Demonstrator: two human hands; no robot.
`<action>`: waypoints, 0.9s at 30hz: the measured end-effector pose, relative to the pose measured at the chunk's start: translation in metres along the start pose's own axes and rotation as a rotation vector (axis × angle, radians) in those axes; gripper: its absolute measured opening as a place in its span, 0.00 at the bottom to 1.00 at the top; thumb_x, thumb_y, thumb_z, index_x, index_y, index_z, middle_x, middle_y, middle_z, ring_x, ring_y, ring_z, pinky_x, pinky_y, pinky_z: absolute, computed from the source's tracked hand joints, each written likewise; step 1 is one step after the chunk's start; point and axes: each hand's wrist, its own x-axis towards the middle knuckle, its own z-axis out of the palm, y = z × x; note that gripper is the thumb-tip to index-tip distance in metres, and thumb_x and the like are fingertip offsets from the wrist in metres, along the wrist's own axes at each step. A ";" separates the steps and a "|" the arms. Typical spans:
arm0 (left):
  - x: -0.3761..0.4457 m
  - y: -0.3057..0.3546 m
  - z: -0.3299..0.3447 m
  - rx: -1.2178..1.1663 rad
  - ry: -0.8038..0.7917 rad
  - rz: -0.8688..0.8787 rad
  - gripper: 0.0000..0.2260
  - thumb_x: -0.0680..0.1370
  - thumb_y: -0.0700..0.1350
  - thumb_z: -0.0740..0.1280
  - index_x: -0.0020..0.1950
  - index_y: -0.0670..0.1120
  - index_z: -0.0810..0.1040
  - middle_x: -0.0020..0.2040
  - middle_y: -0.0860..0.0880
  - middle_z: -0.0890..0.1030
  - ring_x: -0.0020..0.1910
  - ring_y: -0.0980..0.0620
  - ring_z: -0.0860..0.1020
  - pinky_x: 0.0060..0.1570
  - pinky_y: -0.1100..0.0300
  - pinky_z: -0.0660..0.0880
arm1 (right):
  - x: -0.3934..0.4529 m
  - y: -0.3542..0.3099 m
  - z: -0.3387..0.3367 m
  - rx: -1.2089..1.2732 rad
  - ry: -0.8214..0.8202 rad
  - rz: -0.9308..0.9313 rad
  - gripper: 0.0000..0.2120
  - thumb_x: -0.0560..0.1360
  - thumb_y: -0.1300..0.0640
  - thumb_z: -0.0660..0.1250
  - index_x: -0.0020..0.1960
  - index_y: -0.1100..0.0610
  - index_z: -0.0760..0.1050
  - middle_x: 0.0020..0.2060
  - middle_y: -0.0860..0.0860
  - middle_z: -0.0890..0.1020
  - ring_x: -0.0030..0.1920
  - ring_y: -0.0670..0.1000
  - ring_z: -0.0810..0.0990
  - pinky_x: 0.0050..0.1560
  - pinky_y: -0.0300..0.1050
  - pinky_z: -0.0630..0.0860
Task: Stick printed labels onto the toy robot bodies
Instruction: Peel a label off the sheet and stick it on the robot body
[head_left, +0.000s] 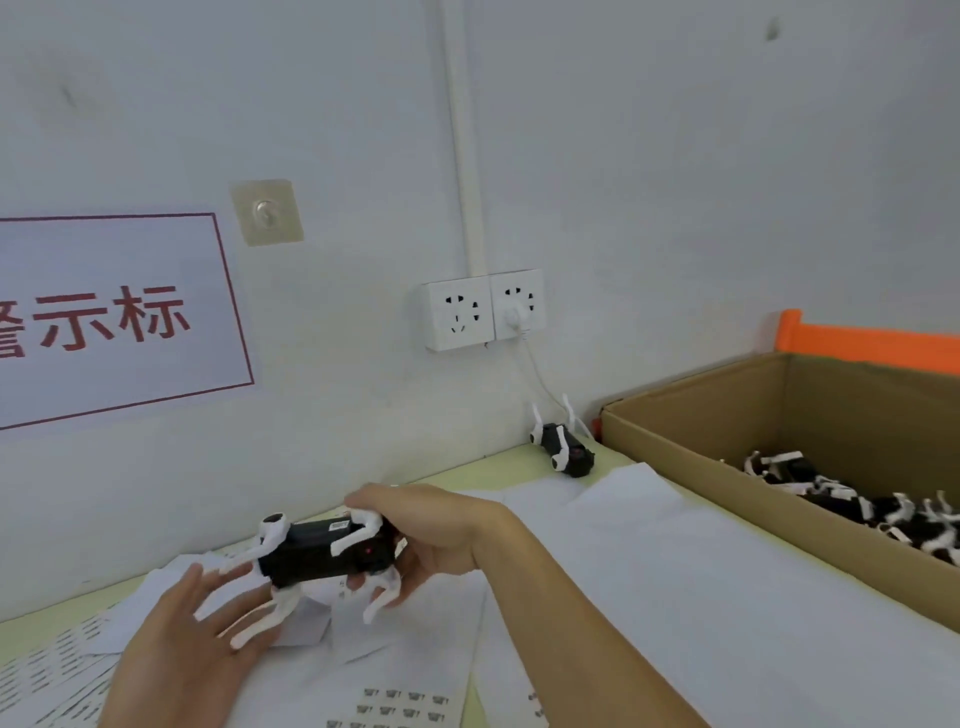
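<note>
Okay, right hand (441, 530) grips a black toy robot body (327, 553) (white legs, small label (338, 526) on top) lower centre of frame, left hand (182, 639) fingers spread wide beside it over label sheets (400, 701).

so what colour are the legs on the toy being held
White legs on a black toy robot body, seen in the head view.

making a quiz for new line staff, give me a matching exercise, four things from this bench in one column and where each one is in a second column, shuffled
Things:
1. toy robot with a label
2. lone toy robot
3. pile of toy robots
4. label sheets

Places:
A. inside the cardboard box
B. flat on the table, near edge
C. held in the right hand
D. by the wall under the sockets

Pairs: 1-C, 2-D, 3-A, 4-B
</note>
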 end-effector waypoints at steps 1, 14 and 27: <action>-0.003 0.002 0.003 0.019 0.011 -0.014 0.17 0.84 0.53 0.55 0.55 0.42 0.77 0.42 0.39 0.86 0.41 0.39 0.85 0.37 0.51 0.83 | -0.005 0.002 -0.011 0.041 0.036 0.007 0.18 0.78 0.47 0.58 0.59 0.59 0.74 0.39 0.58 0.80 0.31 0.54 0.81 0.37 0.46 0.82; -0.006 0.018 0.007 0.029 0.103 -0.203 0.29 0.84 0.55 0.54 0.38 0.41 0.86 0.37 0.35 0.84 0.27 0.38 0.82 0.24 0.45 0.80 | -0.050 0.018 -0.115 1.137 0.860 -0.675 0.17 0.81 0.55 0.58 0.68 0.57 0.72 0.58 0.54 0.79 0.54 0.57 0.78 0.51 0.51 0.81; -0.021 0.015 0.031 0.170 0.160 -0.106 0.13 0.85 0.43 0.56 0.49 0.37 0.76 0.35 0.35 0.81 0.35 0.39 0.76 0.39 0.48 0.73 | -0.016 0.016 -0.055 0.101 0.738 -0.370 0.18 0.74 0.68 0.54 0.45 0.60 0.84 0.40 0.56 0.87 0.31 0.49 0.82 0.31 0.33 0.72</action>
